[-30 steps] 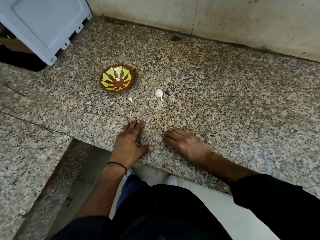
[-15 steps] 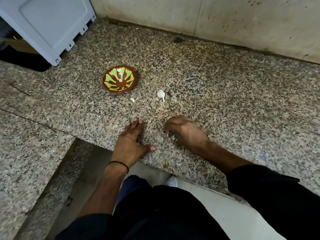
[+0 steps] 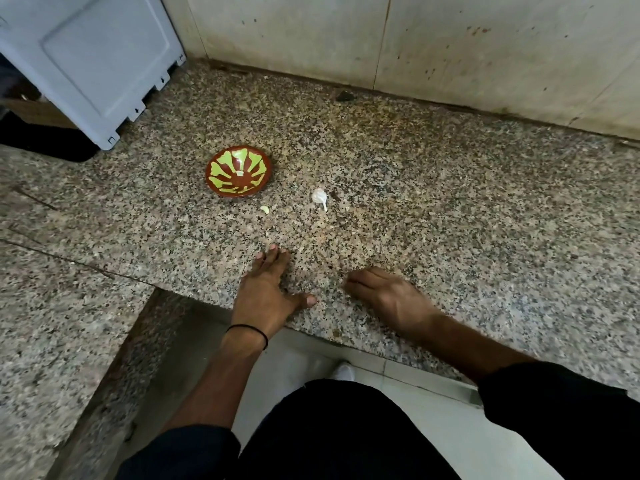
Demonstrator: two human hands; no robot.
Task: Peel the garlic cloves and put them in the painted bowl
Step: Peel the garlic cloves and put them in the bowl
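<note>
A small brown bowl painted with green petals (image 3: 238, 174) stands on the speckled granite counter (image 3: 450, 209). It looks empty. Just right of it lies a white garlic piece with a short stalk (image 3: 319, 197). A tiny pale clove (image 3: 265, 209) lies in front of the bowl. My left hand (image 3: 265, 289) rests flat on the counter near its front edge, fingers straight, thumb out to the right. To its right, my right hand (image 3: 384, 296) rests on the stone with relaxed fingers pointing left. Neither hand holds anything.
A grey plastic box (image 3: 86, 60) leans at the back left corner. A stained tiled wall (image 3: 415, 43) closes the back. A lower granite slab (image 3: 52, 323) runs on the left, with a gap to the floor (image 3: 294, 362) below the counter edge.
My right hand had moved forward toward the garlic and has drawn back near the counter edge. The left hand stayed in place.
</note>
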